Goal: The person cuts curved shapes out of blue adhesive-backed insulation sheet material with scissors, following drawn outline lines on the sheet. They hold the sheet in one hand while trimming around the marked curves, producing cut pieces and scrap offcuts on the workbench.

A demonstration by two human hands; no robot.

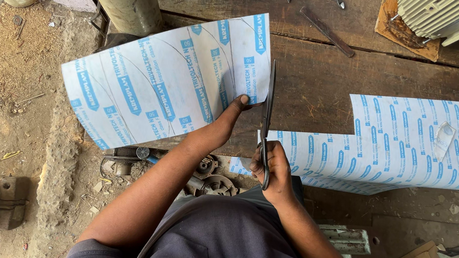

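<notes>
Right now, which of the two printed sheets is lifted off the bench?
The left sheet, pinched at its edge by the left hand and curling upward. The right sheet lies flat on the wooden bench.

Left hand (239, 104) pinches cut laminate sheet (166, 80); right hand (270, 170) grips scissors (267, 121), blades apparently open, above wooden bench (325, 88).

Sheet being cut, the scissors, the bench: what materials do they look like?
Sheet: thin flexible laminate or coated paper, white with blue print; it bows in the left hand. Scissors in the right hand: dark, dull metal. Bench: rough, worn wooden planks with visible grain.
</notes>
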